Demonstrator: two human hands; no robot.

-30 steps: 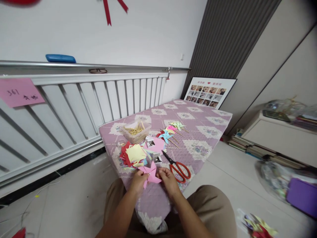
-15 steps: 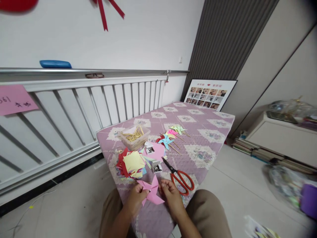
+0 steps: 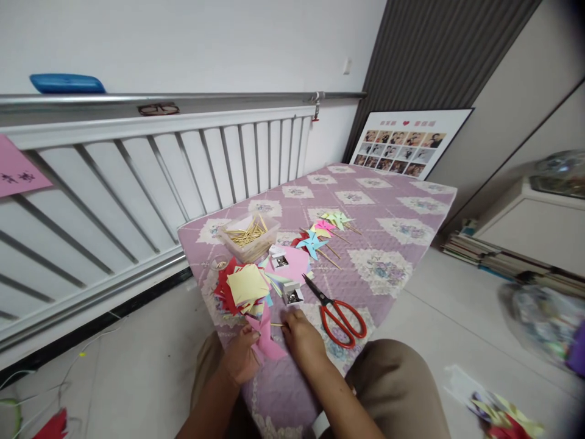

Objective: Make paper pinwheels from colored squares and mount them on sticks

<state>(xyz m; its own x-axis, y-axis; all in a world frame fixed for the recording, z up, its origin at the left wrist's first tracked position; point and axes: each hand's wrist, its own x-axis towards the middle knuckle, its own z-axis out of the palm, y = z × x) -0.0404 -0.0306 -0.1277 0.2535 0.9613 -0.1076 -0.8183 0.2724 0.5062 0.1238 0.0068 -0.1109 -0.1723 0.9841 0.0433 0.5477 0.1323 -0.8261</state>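
Observation:
My left hand (image 3: 243, 353) pinches a pink paper pinwheel (image 3: 269, 342) near the table's front edge, tilted with its blades partly folded up. Just right of it, my right hand (image 3: 304, 338) is closed at the end of a thin wooden stick (image 3: 276, 325), whose other end passes behind the pinwheel. Beyond the right hand stands a small open white box (image 3: 292, 294) of dark metal pins. Red-handled scissors (image 3: 336, 317) lie to its right. A stack of cut paper squares (image 3: 247, 286), yellow and red on top, lies past my left hand.
A clear plastic box (image 3: 249, 238) of wooden sticks stands at the left back. A second small box (image 3: 280, 262) rests on pink paper (image 3: 295, 262). Several finished pinwheels, one blue (image 3: 312, 244), lie mid-table. A white radiator (image 3: 210, 164) borders the left side.
My right hand has gone from beside the pinwheel to the stick and closed on its end. The pinwheel has tilted in my left hand. The camera view has shifted.

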